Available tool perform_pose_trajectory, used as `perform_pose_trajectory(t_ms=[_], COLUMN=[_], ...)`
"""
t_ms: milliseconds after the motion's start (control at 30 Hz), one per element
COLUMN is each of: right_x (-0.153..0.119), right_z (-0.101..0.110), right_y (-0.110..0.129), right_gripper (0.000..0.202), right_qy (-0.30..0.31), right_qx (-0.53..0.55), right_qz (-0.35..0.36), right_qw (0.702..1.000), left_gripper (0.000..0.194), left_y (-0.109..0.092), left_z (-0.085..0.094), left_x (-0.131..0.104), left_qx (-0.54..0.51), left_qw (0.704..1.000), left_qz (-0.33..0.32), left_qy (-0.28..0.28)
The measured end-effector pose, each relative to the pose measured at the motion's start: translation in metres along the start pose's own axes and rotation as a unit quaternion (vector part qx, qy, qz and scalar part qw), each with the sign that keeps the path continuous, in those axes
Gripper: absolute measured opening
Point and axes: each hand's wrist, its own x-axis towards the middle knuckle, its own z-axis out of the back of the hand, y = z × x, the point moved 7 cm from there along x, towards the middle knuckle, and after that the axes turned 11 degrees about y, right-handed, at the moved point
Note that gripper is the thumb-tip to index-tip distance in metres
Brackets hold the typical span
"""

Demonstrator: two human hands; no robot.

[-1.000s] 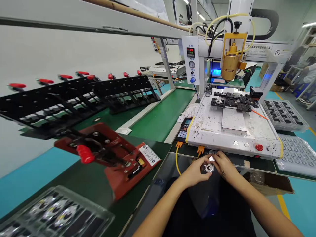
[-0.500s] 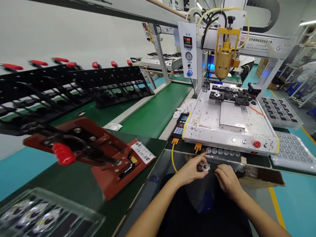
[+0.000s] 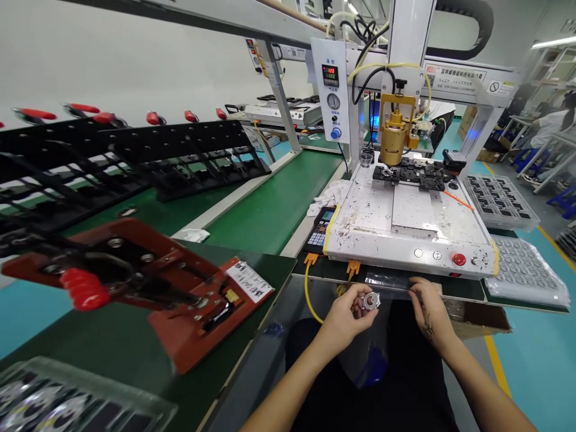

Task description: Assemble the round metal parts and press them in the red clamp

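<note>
My left hand (image 3: 348,315) pinches a small round silver metal part (image 3: 371,301) between thumb and fingers, above my lap. To its right, my right hand (image 3: 429,309) has its thumb and fingertips at the right end of a clear plastic strip (image 3: 387,282) along the table's front edge. Behind both stands a white dispensing machine (image 3: 373,243). Its gold nozzle head (image 3: 393,144) is low over the left end of a black fixture (image 3: 411,174), where another silver part (image 3: 386,172) sits.
A red clamp fixture (image 3: 180,324) stands on the left table, with a tray of round parts (image 3: 90,384) in front. Right of the machine are a black-part tray (image 3: 499,201) and clear sheets (image 3: 526,270). A cardboard box (image 3: 486,318) lies below the edge.
The gold nozzle head has come down to the fixture. My right hand has moved up and right to the strip. The row of round pieces seen on the strip no longer shows.
</note>
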Motion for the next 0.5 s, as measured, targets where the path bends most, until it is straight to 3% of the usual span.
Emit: perform_pose_trajectory(t_ms=[100,200,300,500], right_x=[0.0,0.003,0.007,0.014], right_z=[0.009,0.004,0.001,-0.003], right_y=[0.017,0.031,0.048,0.065], right_gripper=[0.02,0.028,0.035,0.04], right_qy=[0.006,0.065,0.106,0.15], right_qx=[0.051,0.186,0.285,0.337], right_qz=[-0.051,-0.121,-0.147,-0.183], right_qw=[0.997,0.973,0.941,0.911], left_gripper=[0.042,0.054,0.061,0.068], left_y=[-0.002,-0.006,-0.011,-0.026], left_z=[-0.005,-0.012,-0.014,-0.018], left_x=[-0.014,-0.026,-0.036,-0.05], left_qx=[-0.167,-0.295,-0.349,-0.417], left_qw=[0.985,0.952,0.932,0.902], left_qz=[0.042,0.079,0.1,0.112], left_qy=[0.006,0.0,-0.018,-0.014])
